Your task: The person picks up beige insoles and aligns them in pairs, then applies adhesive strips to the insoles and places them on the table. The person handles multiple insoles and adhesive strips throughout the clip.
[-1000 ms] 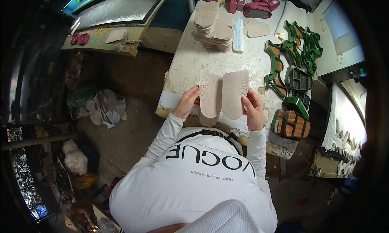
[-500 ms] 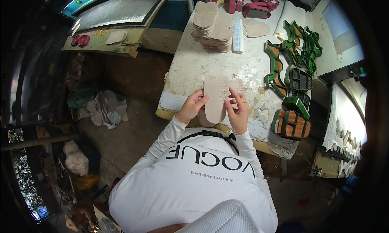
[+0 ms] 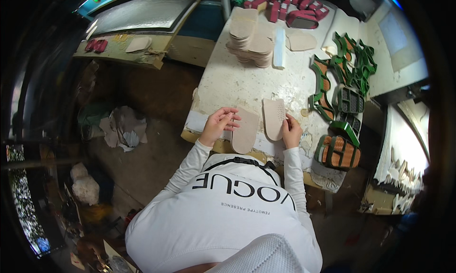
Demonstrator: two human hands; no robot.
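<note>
A beige insole (image 3: 245, 130) with a plain upper face lies near the front edge of the table. My left hand (image 3: 219, 124) is beside its left edge, fingers apart, fingertips just over or against the edge. A second insole (image 3: 273, 118), dotted with small raised bumps or holes, is to the right, separated from the first by a narrow gap. My right hand (image 3: 291, 132) pinches its right edge, thumb on the near side; whether the insole is lifted off the table is hard to tell.
Stacks of insoles (image 3: 245, 31) stand farther back, beside a pale blue strip (image 3: 279, 47) and a loose insole (image 3: 301, 42). Maroon sandal uppers (image 3: 302, 19) lie at the far end. Green-strapped sandals (image 3: 338, 151) line the right side. The white worktable (image 3: 213, 90) has a worn surface.
The bumpy insole held between both hands has moved right in my right hand. My left hand has let go and spread its fingers, and the plain insole beneath is uncovered.
</note>
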